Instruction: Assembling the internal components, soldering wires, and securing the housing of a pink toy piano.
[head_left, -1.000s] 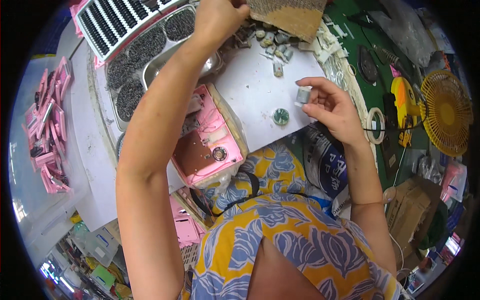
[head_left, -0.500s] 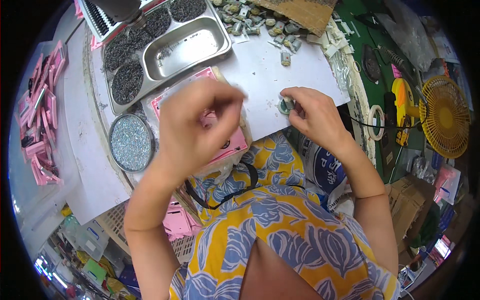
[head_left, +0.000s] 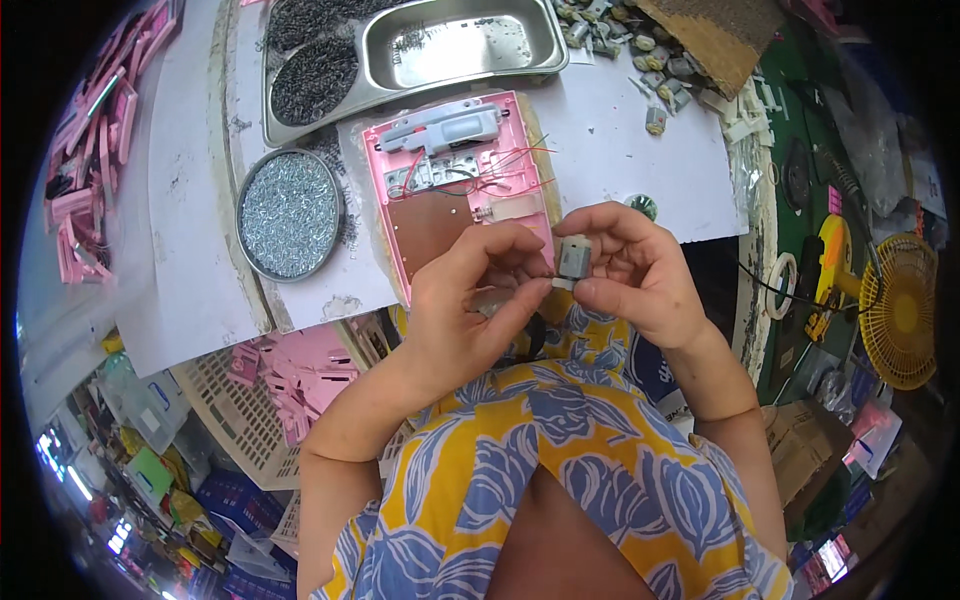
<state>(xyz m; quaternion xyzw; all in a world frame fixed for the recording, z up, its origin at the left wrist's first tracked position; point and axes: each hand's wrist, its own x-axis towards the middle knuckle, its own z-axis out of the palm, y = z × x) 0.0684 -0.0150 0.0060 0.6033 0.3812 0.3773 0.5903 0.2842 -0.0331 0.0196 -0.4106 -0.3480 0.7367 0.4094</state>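
A small grey motor [head_left: 573, 258] with a pale end is pinched between the thumb and fingers of my right hand [head_left: 640, 270], above the front edge of the table. Close against it, my left hand [head_left: 480, 290] has its thumb and fingertips drawn together by the motor's lower end; what they hold, if anything, is too small to make out. Behind my left hand lies an opened pink plastic casing [head_left: 428, 215], with a grey roller-like part, a metal plate, red and black wires and a brown panel inside. A small round green-and-white dish [head_left: 642, 207] rests right of my right hand.
A steel tray [head_left: 560, 68] with black screws stands at the back; a round tin [head_left: 338, 215] of silvery screws is at the left. Loose motors [head_left: 656, 120] lie near cardboard [head_left: 715, 40]. A yellow fan [head_left: 898, 310] is far right, pink parts [head_left: 100, 150] far left.
My left hand has come down and right, uncovering the pink casing. My right hand has moved left and nearer, away from the green dish, with the motor in it. The view has shifted.
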